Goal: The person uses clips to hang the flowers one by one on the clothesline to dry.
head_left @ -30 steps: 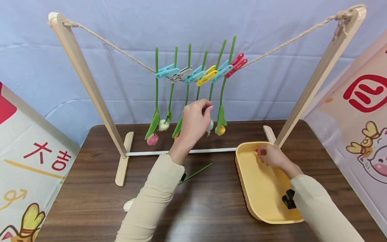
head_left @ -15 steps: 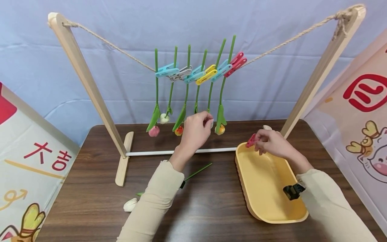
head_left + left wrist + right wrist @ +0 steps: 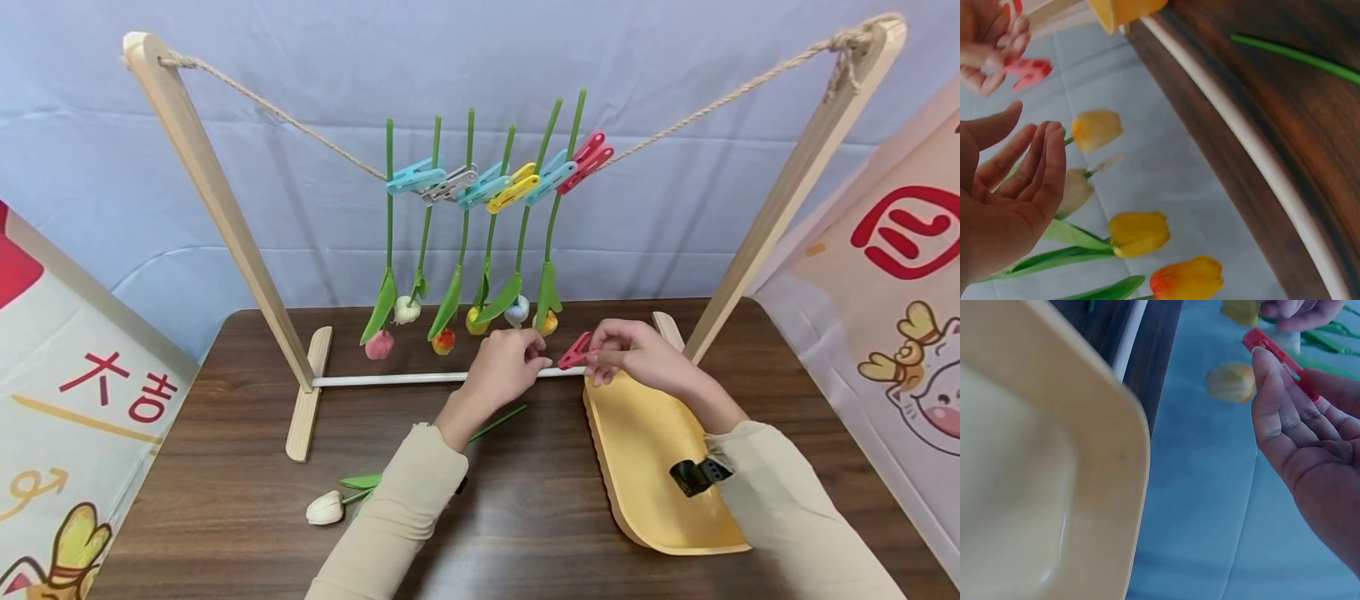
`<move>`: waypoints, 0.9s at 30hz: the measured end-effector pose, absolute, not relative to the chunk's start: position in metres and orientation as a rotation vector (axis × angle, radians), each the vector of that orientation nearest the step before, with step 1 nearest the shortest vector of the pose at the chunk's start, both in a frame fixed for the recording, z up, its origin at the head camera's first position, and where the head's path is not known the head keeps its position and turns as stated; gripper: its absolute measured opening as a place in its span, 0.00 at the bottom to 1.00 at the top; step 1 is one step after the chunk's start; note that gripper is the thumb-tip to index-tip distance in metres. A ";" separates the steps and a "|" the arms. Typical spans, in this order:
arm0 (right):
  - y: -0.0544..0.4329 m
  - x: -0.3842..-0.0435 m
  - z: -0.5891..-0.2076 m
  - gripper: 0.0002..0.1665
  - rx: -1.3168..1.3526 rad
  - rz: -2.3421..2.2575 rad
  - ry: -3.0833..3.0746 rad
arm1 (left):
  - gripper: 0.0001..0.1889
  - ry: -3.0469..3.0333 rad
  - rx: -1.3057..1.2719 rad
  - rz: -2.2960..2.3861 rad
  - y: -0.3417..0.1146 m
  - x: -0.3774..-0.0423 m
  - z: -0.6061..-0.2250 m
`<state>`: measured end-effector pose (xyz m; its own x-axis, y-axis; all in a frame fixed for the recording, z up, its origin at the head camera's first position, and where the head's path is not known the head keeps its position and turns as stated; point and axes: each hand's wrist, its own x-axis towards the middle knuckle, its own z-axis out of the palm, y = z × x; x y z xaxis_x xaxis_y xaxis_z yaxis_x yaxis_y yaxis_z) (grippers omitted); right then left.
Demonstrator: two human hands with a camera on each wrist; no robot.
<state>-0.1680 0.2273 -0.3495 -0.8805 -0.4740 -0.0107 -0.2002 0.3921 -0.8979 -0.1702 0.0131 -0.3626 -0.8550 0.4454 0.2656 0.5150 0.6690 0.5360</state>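
My right hand pinches a red clothespin between thumb and fingers, above the near-left corner of the yellow tray's far end. Just left of it, my left hand is held in the air below the hanging tulips; its fingers are loosely bent and hold nothing in the left wrist view. Behind the hands, several artificial tulips hang heads down from a rope, each stem clipped by a clothespin. The pink tulip is leftmost. A white tulip lies on the table, its stem partly hidden under my left forearm.
The yellow tray stands on the right of the brown table. Two wooden posts carry the rope, and a white rod joins their feet low across the table. Printed cloths hang at both sides.
My right hand has lifted the red clothespin out of the tray and carried it left. My left hand has come down and right, away from the hanging tulips, so the hands are close together.
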 end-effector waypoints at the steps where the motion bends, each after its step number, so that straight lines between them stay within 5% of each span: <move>1: 0.225 -0.168 -0.349 0.04 -0.595 -1.489 2.378 | 0.06 -2.779 -0.810 -0.940 0.014 -0.169 -0.364; 17: 0.213 -0.166 -0.354 0.01 -0.642 -1.516 2.329 | 0.04 -2.854 -0.858 -0.873 0.014 -0.166 -0.368; 23: 0.216 -0.166 -0.352 0.19 -0.670 -1.479 2.347 | 0.03 -2.870 -0.907 -0.836 0.011 -0.166 -0.366; 27: 0.217 -0.167 -0.352 0.21 -0.677 -1.426 2.343 | 0.03 -2.878 -0.936 -0.814 0.008 -0.166 -0.364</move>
<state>-0.1669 0.2167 -0.3518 -0.8382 -0.5449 -0.0227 -0.2302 0.3913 -0.8910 -0.1657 0.0079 -0.3642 -0.8215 0.5468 0.1618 0.5506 0.6866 0.4747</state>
